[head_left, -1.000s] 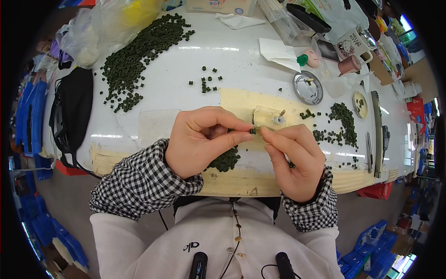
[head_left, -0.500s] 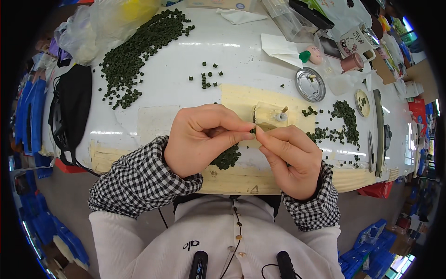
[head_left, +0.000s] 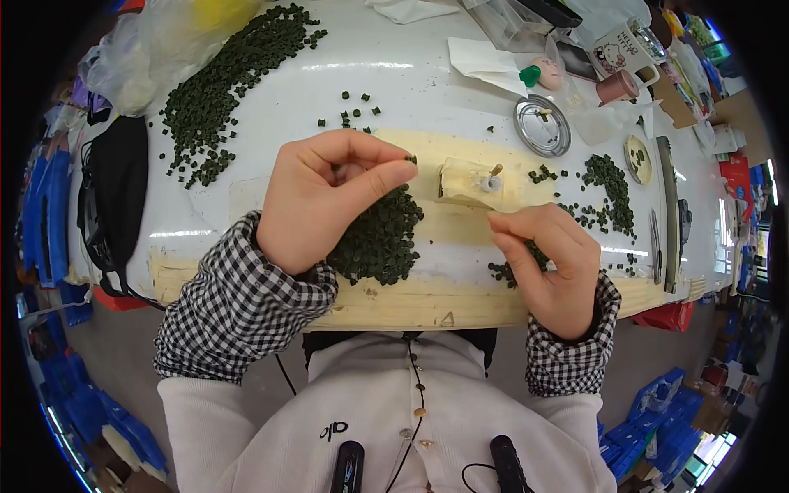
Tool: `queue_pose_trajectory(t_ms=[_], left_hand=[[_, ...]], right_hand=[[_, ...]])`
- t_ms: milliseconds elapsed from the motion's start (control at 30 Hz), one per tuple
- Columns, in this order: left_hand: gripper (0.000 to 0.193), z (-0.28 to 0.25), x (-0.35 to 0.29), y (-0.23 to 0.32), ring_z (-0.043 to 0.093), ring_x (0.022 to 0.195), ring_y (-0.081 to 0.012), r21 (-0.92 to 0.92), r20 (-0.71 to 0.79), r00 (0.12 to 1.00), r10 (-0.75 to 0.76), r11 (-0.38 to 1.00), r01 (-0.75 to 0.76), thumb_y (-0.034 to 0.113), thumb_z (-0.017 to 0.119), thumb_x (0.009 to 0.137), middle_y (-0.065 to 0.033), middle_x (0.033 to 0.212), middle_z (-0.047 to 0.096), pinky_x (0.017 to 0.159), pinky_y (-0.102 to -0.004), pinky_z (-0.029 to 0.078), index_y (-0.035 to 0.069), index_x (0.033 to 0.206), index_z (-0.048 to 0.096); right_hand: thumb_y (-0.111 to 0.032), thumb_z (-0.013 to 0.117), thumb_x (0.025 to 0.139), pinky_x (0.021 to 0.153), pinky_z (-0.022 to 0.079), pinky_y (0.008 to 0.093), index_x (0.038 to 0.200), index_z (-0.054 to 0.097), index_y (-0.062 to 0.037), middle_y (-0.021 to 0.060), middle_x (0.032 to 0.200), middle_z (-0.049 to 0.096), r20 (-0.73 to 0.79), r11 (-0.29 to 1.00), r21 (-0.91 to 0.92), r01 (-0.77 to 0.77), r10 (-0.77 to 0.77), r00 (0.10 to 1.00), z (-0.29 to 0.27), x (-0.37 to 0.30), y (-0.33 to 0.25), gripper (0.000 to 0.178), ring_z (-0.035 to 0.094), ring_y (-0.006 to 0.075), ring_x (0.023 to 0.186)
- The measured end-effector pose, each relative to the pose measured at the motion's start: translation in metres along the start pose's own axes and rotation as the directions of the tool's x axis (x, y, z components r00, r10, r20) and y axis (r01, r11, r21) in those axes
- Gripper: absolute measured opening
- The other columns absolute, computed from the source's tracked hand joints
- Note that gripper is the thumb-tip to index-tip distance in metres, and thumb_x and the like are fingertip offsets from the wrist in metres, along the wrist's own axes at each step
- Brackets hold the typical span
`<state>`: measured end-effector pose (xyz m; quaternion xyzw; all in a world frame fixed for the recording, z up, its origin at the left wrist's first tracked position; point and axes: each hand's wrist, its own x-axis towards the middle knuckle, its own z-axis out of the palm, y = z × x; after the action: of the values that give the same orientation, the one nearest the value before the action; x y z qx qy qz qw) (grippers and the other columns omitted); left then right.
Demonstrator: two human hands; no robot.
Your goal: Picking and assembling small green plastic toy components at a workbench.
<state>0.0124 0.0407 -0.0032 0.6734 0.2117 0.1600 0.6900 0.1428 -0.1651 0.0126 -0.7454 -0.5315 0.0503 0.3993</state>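
Note:
My left hand (head_left: 329,193) is closed in a pinch, with a small dark green piece (head_left: 411,160) between thumb and forefinger. Below it lies a heap of similar dark green pieces (head_left: 382,242), partly covered by the hand. To the right, my right hand (head_left: 551,259) has its thumb and forefinger drawn close together; whether something tiny is between them cannot be made out. More green pieces (head_left: 501,273) lie under that hand. A pale block (head_left: 460,179) stands between and beyond the hands, with a short brownish peg (head_left: 496,170) upright on it.
A large green heap (head_left: 209,107) spreads at the far left beside a clear plastic bag (head_left: 123,70) and a black bag (head_left: 123,189). On the right are a round metal lid (head_left: 542,126), another scatter of pieces (head_left: 608,181), tweezers (head_left: 656,242) and a white mug (head_left: 616,53).
My hands were together at the middle, fingertips meeting at a small green piece. They have since parted: the left moved left and away from me with a piece, the right moved right.

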Motion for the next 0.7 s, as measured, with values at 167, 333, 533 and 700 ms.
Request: queue_pose_trajectory(t_ms=[167, 333, 533, 700], left_hand=[[0.031, -0.01, 0.011, -0.001, 0.036, 0.053, -0.0026, -0.317, -0.079, 0.982, -0.174, 0.938, 0.141, 0.029, 0.059, 0.095, -0.0069, 0.084, 0.063, 0.05, -0.0183, 0.033, -0.002, 0.093, 0.064], [0.028, -0.022, 0.015, -0.009, 0.043, 0.065, -0.0062, -0.609, -0.046, 0.969, -0.241, 0.776, 0.163, 0.021, 0.053, 0.098, -0.0092, 0.093, 0.058, 0.057, -0.0198, 0.037, -0.003, 0.112, 0.053], [0.032, -0.011, 0.008, -0.006, 0.055, 0.099, -0.0194, -0.592, -0.14, 0.98, -0.14, 0.806, 0.031, 0.001, 0.04, 0.096, -0.0202, 0.121, 0.05, 0.084, -0.0252, 0.048, -0.009, 0.126, 0.04], [0.027, 0.0, 0.005, 0.01, 0.065, 0.084, -0.0126, -0.58, -0.078, 0.972, -0.22, 0.803, 0.135, 0.014, 0.042, 0.102, -0.0219, 0.113, 0.061, 0.068, -0.0167, 0.054, -0.006, 0.12, 0.045]], right_hand=[[-0.003, 0.074, 0.069, 0.064, 0.044, 0.0351, 0.078, 0.065, -0.0031, 0.0079, 0.074, 0.058, 0.188, 0.988, -0.154, 0.014, 0.015, 0.982, -0.009, -0.017, 0.007, 0.013, 0.052, 0.0263, 0.071], [-0.003, 0.073, 0.068, 0.068, 0.043, 0.0359, 0.074, 0.059, -0.0039, 0.0071, 0.072, 0.054, 0.226, 0.983, -0.183, 0.028, 0.014, 0.974, -0.002, -0.02, 0.007, 0.015, 0.05, 0.0267, 0.074], [0.004, 0.068, 0.071, 0.061, 0.045, 0.0354, 0.075, 0.056, -0.003, 0.0086, 0.072, 0.056, 0.144, 0.994, -0.106, 0.005, 0.01, 0.989, 0.006, -0.017, 0.002, 0.015, 0.053, 0.0266, 0.068], [0.006, 0.069, 0.072, 0.056, 0.047, 0.0313, 0.08, 0.06, -0.0022, 0.0095, 0.076, 0.061, 0.053, 1.0, 0.012, -0.011, 0.011, 0.999, 0.006, -0.013, -0.007, 0.015, 0.059, 0.0244, 0.064]])
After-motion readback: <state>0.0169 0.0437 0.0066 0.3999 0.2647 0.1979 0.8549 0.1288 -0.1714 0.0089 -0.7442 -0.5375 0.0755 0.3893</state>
